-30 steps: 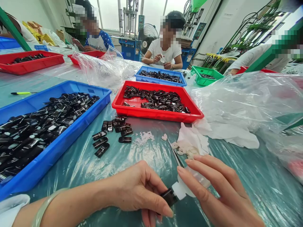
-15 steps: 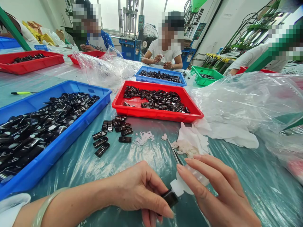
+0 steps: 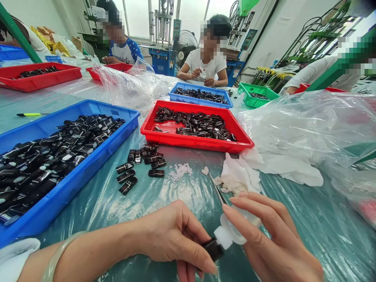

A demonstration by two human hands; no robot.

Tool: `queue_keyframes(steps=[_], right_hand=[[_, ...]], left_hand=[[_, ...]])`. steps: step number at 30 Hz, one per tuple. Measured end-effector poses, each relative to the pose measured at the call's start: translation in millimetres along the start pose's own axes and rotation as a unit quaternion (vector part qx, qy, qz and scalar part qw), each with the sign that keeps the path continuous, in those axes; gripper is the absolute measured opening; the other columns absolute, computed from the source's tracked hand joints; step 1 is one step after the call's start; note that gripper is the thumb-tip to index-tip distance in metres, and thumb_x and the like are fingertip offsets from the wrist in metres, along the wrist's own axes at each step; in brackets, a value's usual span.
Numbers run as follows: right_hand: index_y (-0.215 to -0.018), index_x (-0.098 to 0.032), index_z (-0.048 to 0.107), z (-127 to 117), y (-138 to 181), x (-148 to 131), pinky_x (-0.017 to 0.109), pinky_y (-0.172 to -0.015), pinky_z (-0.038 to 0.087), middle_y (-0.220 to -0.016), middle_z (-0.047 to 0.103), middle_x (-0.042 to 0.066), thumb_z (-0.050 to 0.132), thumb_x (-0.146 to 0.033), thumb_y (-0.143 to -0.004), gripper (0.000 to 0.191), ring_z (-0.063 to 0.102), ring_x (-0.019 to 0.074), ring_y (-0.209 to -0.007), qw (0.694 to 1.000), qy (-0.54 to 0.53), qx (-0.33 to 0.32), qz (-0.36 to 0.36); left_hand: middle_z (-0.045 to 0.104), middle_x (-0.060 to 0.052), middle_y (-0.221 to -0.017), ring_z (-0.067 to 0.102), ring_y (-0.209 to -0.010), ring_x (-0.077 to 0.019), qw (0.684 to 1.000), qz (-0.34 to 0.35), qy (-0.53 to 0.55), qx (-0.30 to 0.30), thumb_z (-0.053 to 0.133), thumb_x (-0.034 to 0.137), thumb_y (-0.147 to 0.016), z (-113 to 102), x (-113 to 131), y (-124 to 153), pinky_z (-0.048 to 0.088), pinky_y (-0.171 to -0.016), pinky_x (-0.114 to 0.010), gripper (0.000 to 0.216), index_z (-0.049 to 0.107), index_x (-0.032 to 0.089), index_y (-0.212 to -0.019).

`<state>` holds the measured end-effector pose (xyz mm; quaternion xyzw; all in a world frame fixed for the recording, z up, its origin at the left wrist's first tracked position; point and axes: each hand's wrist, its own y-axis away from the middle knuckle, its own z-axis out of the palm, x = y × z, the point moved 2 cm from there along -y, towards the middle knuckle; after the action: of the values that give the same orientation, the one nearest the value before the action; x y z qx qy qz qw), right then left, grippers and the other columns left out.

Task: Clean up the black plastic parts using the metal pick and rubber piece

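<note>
My left hand (image 3: 176, 239) pinches a small glossy black plastic piece (image 3: 214, 249) between thumb and fingers. Against the end of that piece sits the white tip of a translucent squeeze bottle (image 3: 230, 229). My right hand (image 3: 273, 239) has its fingers around the bottle, most of which they hide. Metal tweezers (image 3: 216, 187) stick out beyond the right fingers; whether the hand grips them too is hidden. Close to their tips is a small pale flake (image 3: 205, 170). Several more black pieces (image 3: 156, 173) lie loose on the table beside a scatter of white bits (image 3: 179, 172).
A blue tray (image 3: 117, 113) heaped with black pieces stands at left, and a red tray (image 3: 199, 145) of them ahead. Crumpled white tissue (image 3: 239, 168) and clear plastic sheeting (image 3: 311, 129) lie at right. Co-workers (image 3: 207, 62) sit across the plastic-covered table.
The camera view has shifted slightly, moving the scene a little to the right. Both hands keep nearly the same pose, with the bottle tip still at the black piece.
</note>
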<state>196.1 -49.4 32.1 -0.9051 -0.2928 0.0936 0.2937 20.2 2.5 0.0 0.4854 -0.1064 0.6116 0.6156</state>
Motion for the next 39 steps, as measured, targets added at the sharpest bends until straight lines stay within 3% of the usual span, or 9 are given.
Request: queue_keyframes(steps=[13, 18, 24, 28, 32, 39], right_hand=[[-0.116, -0.021, 0.057, -4.0, 12.0, 4.3, 0.038, -0.091, 0.045, -0.112, 0.052, 0.009, 0.044, 0.002, -0.079, 0.045, 0.047, 0.0227, -0.113, 0.999, -0.019, -0.042, -0.002], [-0.112, -0.023, 0.059, -4.1, 11.3, 1.6, 0.039, -0.092, 0.044, -0.109, 0.054, 0.008, 0.041, 0.003, -0.081, 0.044, 0.048, 0.0221, -0.113, 0.999, -0.03, -0.02, 0.028], [-0.106, -0.019, 0.058, -0.8, 3.2, 7.8, 0.035, -0.088, 0.047, -0.102, 0.057, 0.008, 0.044, 0.001, -0.08, 0.035, 0.052, 0.0198, -0.106, 1.0, 0.003, 0.006, -0.003], [-0.113, -0.018, 0.055, 4.2, 2.5, 20.8, 0.027, -0.081, 0.051, -0.104, 0.06, 0.008, 0.052, -0.009, -0.082, 0.032, 0.06, 0.0167, -0.095, 0.995, -0.015, 0.028, 0.096], [-0.113, -0.021, 0.057, 8.4, 11.0, 35.2, 0.027, -0.074, 0.054, -0.101, 0.066, 0.005, 0.062, -0.027, -0.079, 0.034, 0.066, 0.0184, -0.087, 0.975, -0.056, 0.034, 0.214], [-0.103, -0.017, 0.062, -6.0, 28.4, 54.2, 0.02, -0.059, 0.057, -0.089, 0.074, 0.006, 0.067, -0.031, -0.075, 0.032, 0.071, 0.0203, -0.076, 0.968, -0.025, 0.046, 0.245]], left_hand=[[0.059, 0.003, -0.048, 0.056, -0.039, -0.0061, 1.0, 0.003, 0.011, -0.006, 0.073, 0.02, -0.061, -1.7, -0.7, 0.0, 0.047, -0.04, -0.011, 0.01, 0.068, 0.012, -0.061], [0.059, 0.003, -0.048, 0.056, -0.039, -0.0059, 1.0, 0.006, 0.014, -0.008, 0.072, 0.02, -0.062, -2.7, 0.5, 0.2, 0.047, -0.041, -0.011, 0.009, 0.068, 0.012, -0.062], [0.059, 0.002, -0.049, 0.057, -0.043, -0.0067, 1.0, 0.021, 0.002, 0.021, 0.075, 0.023, -0.059, -1.4, -1.4, 0.7, 0.046, -0.043, -0.013, 0.015, 0.069, 0.011, -0.065], [0.061, 0.001, -0.056, 0.057, -0.049, -0.0078, 0.997, 0.056, -0.021, 0.056, 0.078, 0.025, -0.055, -2.5, -3.1, 0.1, 0.047, -0.049, -0.016, 0.024, 0.073, 0.013, -0.075], [0.065, -0.002, -0.069, 0.055, -0.059, -0.0095, 0.975, 0.146, -0.146, 0.082, 0.078, 0.024, -0.055, -4.3, 2.0, 1.5, 0.046, -0.056, -0.018, 0.029, 0.074, 0.015, -0.083], [0.066, -0.004, -0.079, 0.058, -0.067, -0.011, 0.947, 0.199, -0.229, 0.107, 0.073, 0.026, -0.062, -5.5, 4.7, 4.6, 0.045, -0.061, -0.018, 0.028, 0.074, 0.018, -0.089]])
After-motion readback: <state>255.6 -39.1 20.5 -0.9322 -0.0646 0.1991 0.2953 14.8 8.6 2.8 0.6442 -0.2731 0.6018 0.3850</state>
